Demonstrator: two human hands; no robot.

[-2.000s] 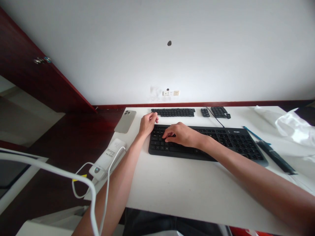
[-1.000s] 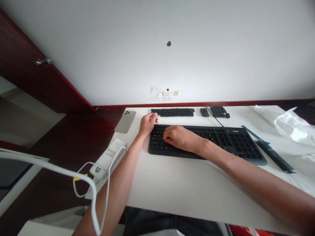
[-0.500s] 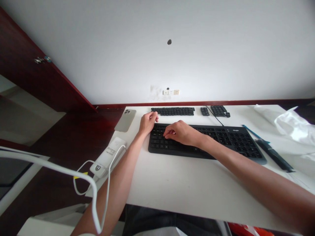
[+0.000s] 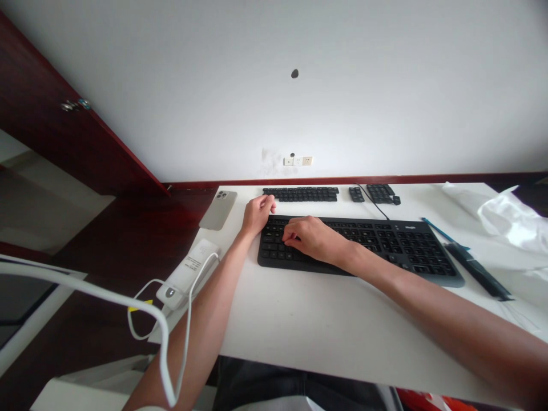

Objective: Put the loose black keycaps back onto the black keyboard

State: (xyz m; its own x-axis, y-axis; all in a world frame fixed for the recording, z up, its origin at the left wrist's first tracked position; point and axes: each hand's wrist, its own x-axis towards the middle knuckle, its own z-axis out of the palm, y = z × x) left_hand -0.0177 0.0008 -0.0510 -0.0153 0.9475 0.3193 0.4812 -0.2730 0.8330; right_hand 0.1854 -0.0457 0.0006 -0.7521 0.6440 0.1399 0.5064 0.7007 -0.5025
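Note:
A black keyboard (image 4: 385,245) lies across the white table (image 4: 308,325). My left hand (image 4: 256,214) is curled around the keyboard's far left corner and holds it. My right hand (image 4: 314,237) rests on the left part of the keys with its fingers bent down and pressed together at a key; what they pinch is hidden. Behind the keyboard, loose black keycaps (image 4: 302,194) lie in neat rows, with a smaller group of keycaps (image 4: 377,194) to their right.
A grey phone (image 4: 218,210) lies face down at the table's left edge. A white power bank (image 4: 188,274) with a white cable (image 4: 158,342) sits nearer me. A black tool (image 4: 479,273), a blue pen (image 4: 440,233) and a white plastic bag (image 4: 509,220) lie right.
My right hand's fingers lifted a little, then settled lower onto the left keys again. My left hand stayed on the keyboard's corner.

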